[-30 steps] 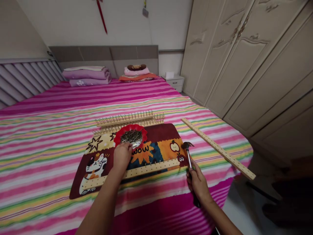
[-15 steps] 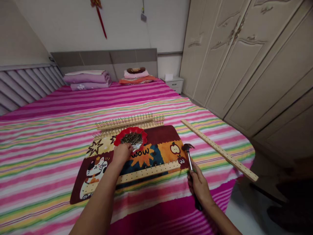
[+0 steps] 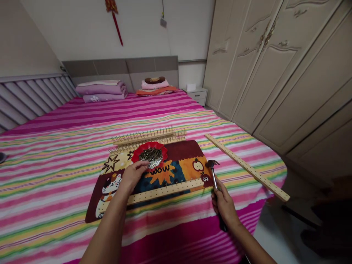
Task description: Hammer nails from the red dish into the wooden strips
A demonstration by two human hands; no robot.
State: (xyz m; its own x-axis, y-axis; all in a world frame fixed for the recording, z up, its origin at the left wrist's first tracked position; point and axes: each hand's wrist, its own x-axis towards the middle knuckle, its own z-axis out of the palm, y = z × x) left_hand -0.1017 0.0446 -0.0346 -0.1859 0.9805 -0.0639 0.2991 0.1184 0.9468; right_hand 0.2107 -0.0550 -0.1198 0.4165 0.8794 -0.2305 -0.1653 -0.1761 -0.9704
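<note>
My left hand [image 3: 133,176] is at the near rim of a red scalloped bowl [image 3: 164,149], its thumb and fingers pinched together. Whatever they hold is too small to make out. Loose metal nails [image 3: 150,155] fill the bowl. In my right hand [image 3: 226,208] is a claw hammer [image 3: 214,179], gripped by its black handle with the head up, over the mat's right edge. A wooden strip [image 3: 167,190] dotted with small holes or nails lies across the patterned mat [image 3: 184,149]; a few nails stand up along it. My left forearm hides part of its left end.
Behind the bowl lie wooden strips [image 3: 143,138] bristling with upright nails. Another perforated wooden strip [image 3: 247,168] lies slantwise at the right, near the bed's edge. Striped cloth [image 3: 55,161] covers the bed. Folded bedding [image 3: 101,90] is by the headboard; a wardrobe [image 3: 247,73] stands at right.
My left hand has drawn back slightly from the nails to the bowl's near rim. The right hand keeps its grip on the hammer. The whole view has shifted a little.
</note>
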